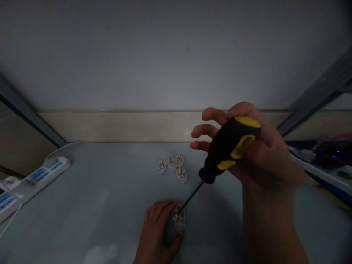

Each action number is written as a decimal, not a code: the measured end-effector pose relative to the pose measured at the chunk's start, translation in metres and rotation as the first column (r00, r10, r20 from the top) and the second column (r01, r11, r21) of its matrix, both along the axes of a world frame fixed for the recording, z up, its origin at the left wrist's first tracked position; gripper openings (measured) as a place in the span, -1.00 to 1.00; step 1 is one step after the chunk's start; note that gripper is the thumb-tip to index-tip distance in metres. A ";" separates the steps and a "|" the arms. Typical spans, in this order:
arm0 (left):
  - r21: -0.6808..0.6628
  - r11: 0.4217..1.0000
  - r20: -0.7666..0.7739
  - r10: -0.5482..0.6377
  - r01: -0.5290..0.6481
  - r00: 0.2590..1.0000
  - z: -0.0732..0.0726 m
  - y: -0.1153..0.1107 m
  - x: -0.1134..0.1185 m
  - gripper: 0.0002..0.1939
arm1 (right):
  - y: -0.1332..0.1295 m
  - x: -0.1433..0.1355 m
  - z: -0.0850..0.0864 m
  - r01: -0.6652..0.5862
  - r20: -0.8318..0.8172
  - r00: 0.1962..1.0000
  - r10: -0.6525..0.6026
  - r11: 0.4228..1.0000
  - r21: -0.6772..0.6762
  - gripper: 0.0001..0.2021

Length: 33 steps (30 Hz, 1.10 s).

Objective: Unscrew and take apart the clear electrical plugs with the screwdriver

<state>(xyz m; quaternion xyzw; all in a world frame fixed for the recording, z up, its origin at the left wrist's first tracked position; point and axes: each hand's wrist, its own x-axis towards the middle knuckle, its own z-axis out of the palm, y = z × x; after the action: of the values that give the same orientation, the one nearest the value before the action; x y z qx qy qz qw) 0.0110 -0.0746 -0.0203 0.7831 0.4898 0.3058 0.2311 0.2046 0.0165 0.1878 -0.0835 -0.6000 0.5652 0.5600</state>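
A small clear plastic part with metal bits (180, 220) lies on the grey table, held at its left side between the thumb and fingers of my left hand (159, 229). My right hand (253, 146) is around the black and yellow handle of a screwdriver (225, 150), with several fingers stretched off the handle. The screwdriver slants down to the left, and its tip meets the upper part of the clear piece. Beyond my left hand, several similar clear parts (171, 163) sit in a loose group.
At the left edge a white power strip with blue sockets (35, 179) lies on the table (110, 187), a cable beside it. A wall stands behind. At the right are a metal frame post (316, 91) and a shelf with dark items (330, 157).
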 end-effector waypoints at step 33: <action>0.039 0.999 -0.011 0.014 -0.014 1.000 -0.003 0.001 0.001 -0.30 | 0.008 -0.004 -0.001 -0.149 -0.107 0.984 0.144 0.988 -0.031 -0.69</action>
<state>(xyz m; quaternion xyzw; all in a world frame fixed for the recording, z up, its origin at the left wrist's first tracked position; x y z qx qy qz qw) 0.0115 -0.0739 -0.0228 0.7856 0.4905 0.3125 0.2109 0.2006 0.0248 0.1867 -0.0204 -0.5634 0.6200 0.5457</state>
